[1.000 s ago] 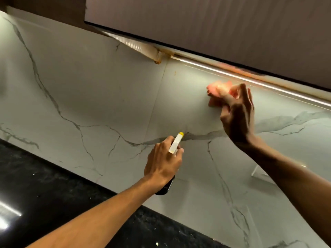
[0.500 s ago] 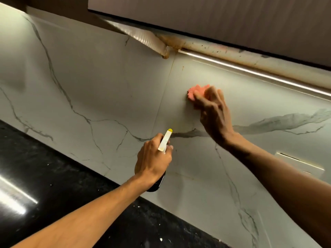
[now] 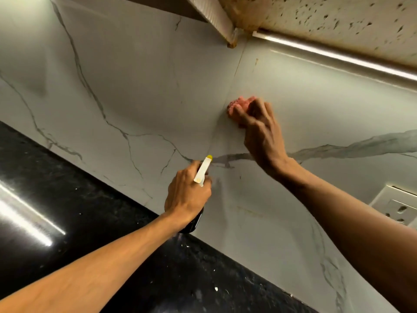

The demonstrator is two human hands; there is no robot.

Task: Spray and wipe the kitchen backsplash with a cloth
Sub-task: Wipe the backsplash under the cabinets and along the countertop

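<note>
Desk (image 3: 101,211): was black, glossy stone, meeting the foot of the marbled backsplash (image 3: 135,86).
On it: small white flecks (image 3: 216,288) lay scattered.
Left part: bright glare streaks (image 3: 27,213) showed.

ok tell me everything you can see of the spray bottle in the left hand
The dark spray bottle with a white plastic head is mostly hidden by the left hand, whose fingers curl round its neck. The head ends in a yellow nozzle tip aimed up at the white marble-look backsplash; whether it touches cannot be told. Only the glossy dark base shows below the hand, tilted, above the speckled black counter.
</note>
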